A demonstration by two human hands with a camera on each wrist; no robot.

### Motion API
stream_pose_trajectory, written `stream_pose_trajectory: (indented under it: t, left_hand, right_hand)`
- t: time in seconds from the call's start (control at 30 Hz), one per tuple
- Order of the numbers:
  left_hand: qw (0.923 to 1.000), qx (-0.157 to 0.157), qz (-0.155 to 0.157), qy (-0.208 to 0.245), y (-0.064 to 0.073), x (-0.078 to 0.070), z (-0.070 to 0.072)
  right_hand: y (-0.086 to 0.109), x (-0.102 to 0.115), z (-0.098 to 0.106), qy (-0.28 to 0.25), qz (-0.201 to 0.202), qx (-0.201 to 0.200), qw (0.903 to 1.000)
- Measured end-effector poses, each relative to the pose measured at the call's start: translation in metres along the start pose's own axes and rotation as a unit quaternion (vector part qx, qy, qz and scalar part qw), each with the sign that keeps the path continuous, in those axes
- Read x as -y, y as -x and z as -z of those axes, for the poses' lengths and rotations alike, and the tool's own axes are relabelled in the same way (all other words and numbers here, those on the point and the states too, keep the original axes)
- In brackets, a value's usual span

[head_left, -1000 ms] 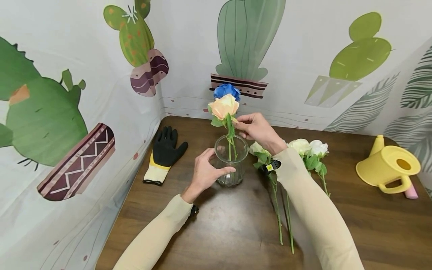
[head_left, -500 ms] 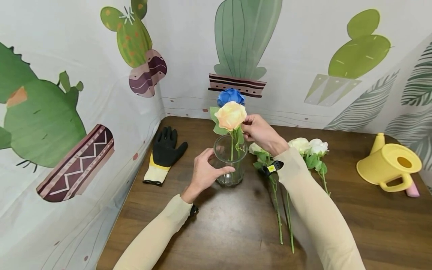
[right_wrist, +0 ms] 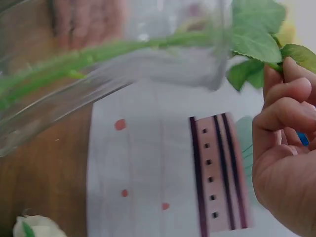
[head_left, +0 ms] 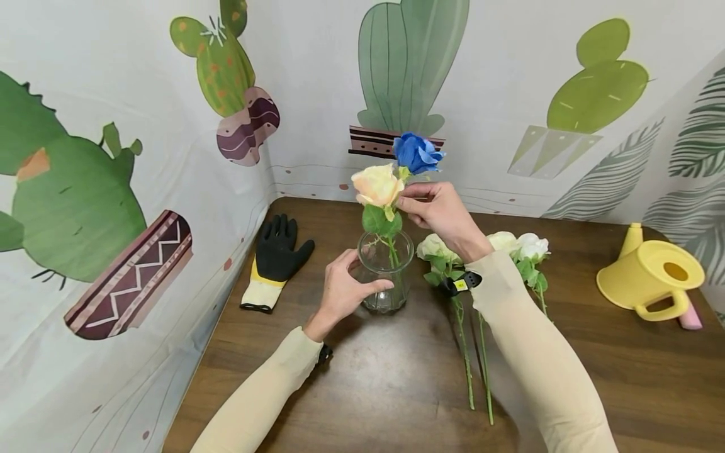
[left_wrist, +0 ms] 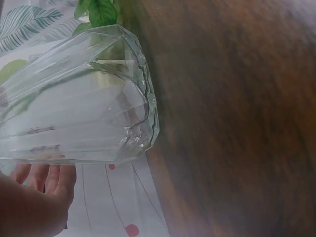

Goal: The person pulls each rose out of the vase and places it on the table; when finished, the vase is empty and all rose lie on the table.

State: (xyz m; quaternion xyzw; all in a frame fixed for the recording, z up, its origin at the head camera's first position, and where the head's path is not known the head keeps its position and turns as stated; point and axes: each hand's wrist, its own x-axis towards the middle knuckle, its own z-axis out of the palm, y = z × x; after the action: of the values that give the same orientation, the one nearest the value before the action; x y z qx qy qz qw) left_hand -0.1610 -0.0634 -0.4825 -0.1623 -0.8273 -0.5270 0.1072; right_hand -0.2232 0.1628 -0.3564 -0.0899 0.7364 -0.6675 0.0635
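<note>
A clear glass vase [head_left: 387,301] stands on the wooden table, with green stems inside it. My left hand [head_left: 342,284] holds the vase from its left side, thumb across the front; in the left wrist view its fingers [left_wrist: 61,180] lie along the faceted glass. Above the rim rise a peach rose [head_left: 376,184] and a blue rose [head_left: 418,153], the blue one farther right and behind. My right hand [head_left: 444,211] pinches at a green stem by the leaves [right_wrist: 256,44], right below the peach bloom. The blue rose is mostly hidden behind that hand in the right wrist view.
Right of the vase lie a cream rose [head_left: 436,248] and white roses [head_left: 531,246] with long stems [head_left: 466,358]. A yellow watering can [head_left: 640,277] stands at the far right, with a pink object [head_left: 690,316] behind its handle. A black-palmed work glove [head_left: 277,251] lies at left.
The blue rose has swung right, out from behind the peach rose. The peach bloom went right, then back left. My right hand has shifted slightly; the left hand stays on the vase.
</note>
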Motion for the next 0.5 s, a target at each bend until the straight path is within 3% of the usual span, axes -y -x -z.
stream_pose_trajectory:
  t: [0.27, 0.5]
  left_hand:
    - [1.0, 0.0, -0.006, -0.004, -0.001, 0.001, 0.001]
    - [0.9999, 0.008, -0.009, 0.009, 0.0, 0.002, 0.002]
  right_hand:
    - [0.003, 0.017, -0.011, -0.007, 0.083, -0.038, 0.9958]
    - [0.003, -0.001, -0.021, 0.017, 0.083, -0.048, 0.9952]
